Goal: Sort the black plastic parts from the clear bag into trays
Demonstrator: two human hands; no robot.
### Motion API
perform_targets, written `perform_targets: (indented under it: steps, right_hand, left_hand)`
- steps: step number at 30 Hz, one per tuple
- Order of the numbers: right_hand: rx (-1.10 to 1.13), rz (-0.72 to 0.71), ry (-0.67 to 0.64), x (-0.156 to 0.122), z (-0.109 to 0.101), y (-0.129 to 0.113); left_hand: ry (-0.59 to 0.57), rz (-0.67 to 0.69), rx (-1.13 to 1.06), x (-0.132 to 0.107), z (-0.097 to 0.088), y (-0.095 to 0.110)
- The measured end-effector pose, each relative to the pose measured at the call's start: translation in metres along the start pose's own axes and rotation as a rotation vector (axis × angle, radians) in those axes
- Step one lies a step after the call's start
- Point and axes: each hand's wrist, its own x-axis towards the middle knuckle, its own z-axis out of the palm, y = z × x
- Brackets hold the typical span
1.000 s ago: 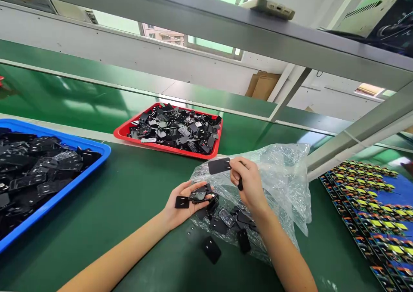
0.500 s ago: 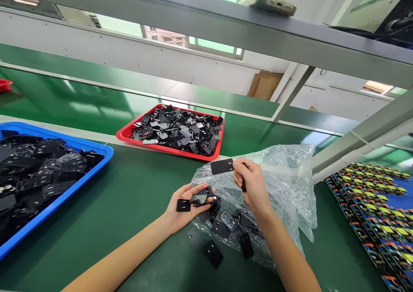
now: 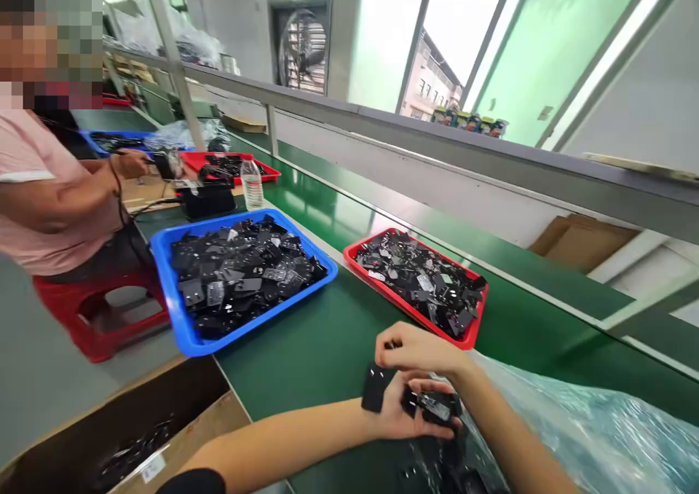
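Observation:
My left hand (image 3: pixel 407 414) is cupped palm up, its fingers curled around several small black plastic pieces (image 3: pixel 437 405), one with a shiny clear part. Just above it, my right hand (image 3: pixel 420 352) is bent over with its fingers pinched. A flat black plastic plate (image 3: pixel 376 388) with two small slots hangs from those fingertips, beside my left wrist. Beneath the hands, more black pieces (image 3: pixel 437 472) lie on a clear plastic bag (image 3: pixel 611 414), partly hidden and blurred.
A blue tray (image 3: pixel 191 344) heaped with black pieces is on the left; a red tray (image 3: pixel 357 257) of similar pieces lies ahead. A cardboard box (image 3: pixel 218 425) stands below the table edge. Beyond are a clear bottle (image 3: pixel 252 184) and a seated co-worker (image 3: pixel 60 188) handling something dark.
The view has swung left, bringing the whole blue tray and the co-worker into sight. My right hand has moved from beside my left hand to over it, with the plate now hanging downward.

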Motion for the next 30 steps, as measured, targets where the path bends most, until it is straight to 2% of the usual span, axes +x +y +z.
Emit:
perform_targets:
  steps: [1,4,7,9,12,15,17,19,21,27,30]
  right_hand:
    - [0.009,-0.050,0.054,0.017,0.001,-0.019]
    - [0.200,-0.196,0.353,0.051,0.005,-0.065]
    - [0.271,-0.290,0.463,0.046,0.009,-0.074]
    - [0.124,-0.287,0.495,0.019,0.012,-0.058]
    - [-0.203,-0.137,0.598,-0.039,0.011,-0.014]
    - [-0.386,0.074,0.513,-0.091,0.004,0.037]
    - [-0.470,0.197,0.466,-0.111,0.000,0.064]
    - [-0.502,0.261,0.476,-0.122,-0.001,0.081]
    - [-0.507,0.267,0.525,-0.125,0.000,0.090]
    - [-0.505,0.225,0.668,-0.124,-0.003,0.095]
    - [-0.485,0.223,0.664,-0.128,-0.008,0.099]
  left_hand:
    - [-0.014,-0.006,-0.008,0.001,-0.003,-0.001]
    - [-0.007,-0.033,-0.040,0.005,-0.009,-0.004]
    - [0.013,-0.049,-0.079,0.010,-0.011,-0.005]
    - [0.015,-0.057,-0.083,0.014,-0.013,-0.006]
    - [-0.015,-0.040,-0.071,0.017,-0.015,-0.009]
    - [-0.023,-0.036,-0.085,0.015,-0.013,-0.007]
    - [0.001,-0.059,-0.084,0.009,-0.008,-0.003]
    - [0.020,-0.086,-0.044,0.002,0.000,0.003]
    - [0.015,-0.092,-0.001,-0.002,0.007,0.009]
    - [-0.025,-0.150,0.049,-0.003,0.020,0.022]
    - [-0.023,-0.145,0.079,-0.004,0.024,0.023]
